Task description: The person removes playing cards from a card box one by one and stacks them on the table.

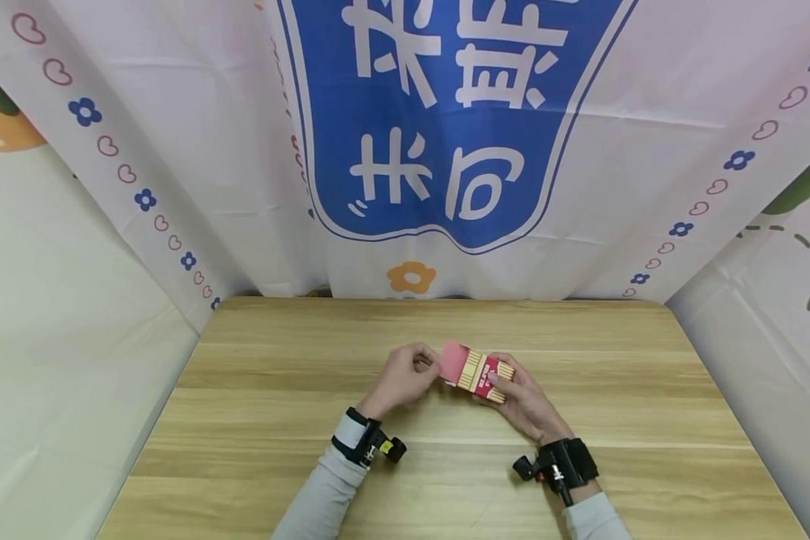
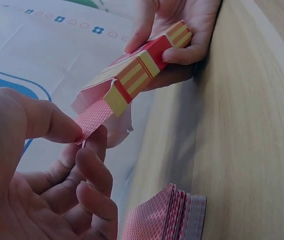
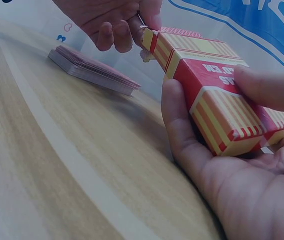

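My right hand (image 1: 529, 409) grips a red and yellow striped playing card box (image 1: 484, 376), its thumb on the printed face and fingers curled round the other side. The box is tilted, with its open end toward my left hand (image 1: 403, 376). Between the left thumb and index finger, I pinch the end of a red-patterned playing card (image 2: 95, 119) that sticks partly out of the box; whether more cards lie under it I cannot tell. Torn-looking flaps stand round the box's mouth. A stack of playing cards (image 3: 91, 70) lies on the table below the left hand.
The wood-grain table (image 1: 277, 360) ends at a hanging white cloth (image 1: 243, 150) with a blue printed panel. Pale cloth walls rise at the left and right. A strapped camera (image 1: 364, 439) sits on the left wrist and another camera (image 1: 560, 466) on the right.
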